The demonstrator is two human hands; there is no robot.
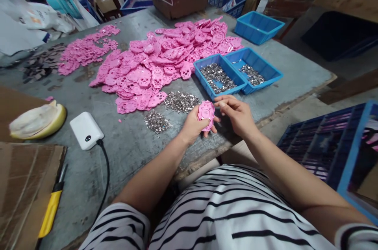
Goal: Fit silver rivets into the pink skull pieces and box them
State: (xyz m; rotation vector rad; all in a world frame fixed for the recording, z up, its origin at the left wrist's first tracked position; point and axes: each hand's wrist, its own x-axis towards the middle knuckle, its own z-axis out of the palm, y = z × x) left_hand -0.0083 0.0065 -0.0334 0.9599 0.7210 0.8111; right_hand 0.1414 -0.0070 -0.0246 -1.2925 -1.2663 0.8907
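My left hand [192, 125] holds a pink plastic piece [206, 113] near the table's front edge, thumb over its lower part. Just right of the piece is my right hand [236, 113], its thumb and index finger pinched together; whatever is between them is too small to make out. Two piles of small silvery metal parts lie beside my left hand, a larger one [181, 101] and a smaller one [157, 121]. Behind my hands are two blue trays [217, 93] [265, 84] with more metal parts. A big heap of pink pieces [147, 71] spreads across the table.
At the left lie small pink parts [84, 51], dark flat pieces [44, 63], a fruit rind [39, 121], a white power bank [86, 130] with a black cable, and a yellow-handled tool [50, 212]. Another blue tray [258, 27] stands behind; a blue crate [313, 139] is at right.
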